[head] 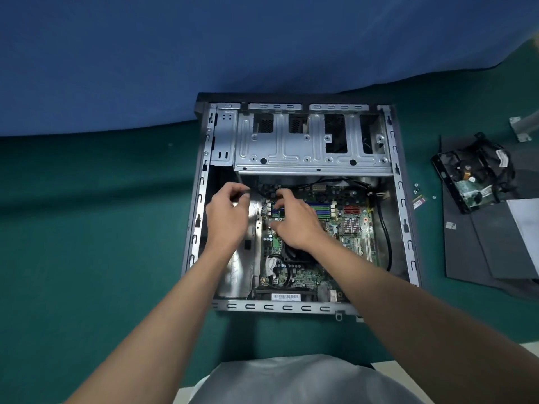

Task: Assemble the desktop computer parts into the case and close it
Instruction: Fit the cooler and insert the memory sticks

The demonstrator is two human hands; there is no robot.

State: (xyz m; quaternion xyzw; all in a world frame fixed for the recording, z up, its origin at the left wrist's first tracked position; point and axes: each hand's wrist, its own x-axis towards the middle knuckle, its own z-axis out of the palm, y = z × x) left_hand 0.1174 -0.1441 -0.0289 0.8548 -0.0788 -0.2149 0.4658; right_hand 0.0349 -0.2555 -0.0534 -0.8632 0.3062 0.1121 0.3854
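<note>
Grey metal case (277,307) lies open on green cloth (87,228), circuit board (353,228) inside.
Left hand (227,214) pinches a thin dark piece (244,193); right hand (296,221) curls onto the board's far left, grip unclear.

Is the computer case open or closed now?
Open. No cover lies on the case; the motherboard is exposed, and the left hand and right hand reach inside.

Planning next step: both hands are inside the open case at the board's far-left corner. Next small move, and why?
Probably push the dark lead pinched in the left hand down at the motherboard's edge, where the right hand rests its fingers; where it plugs in is hidden.
</note>
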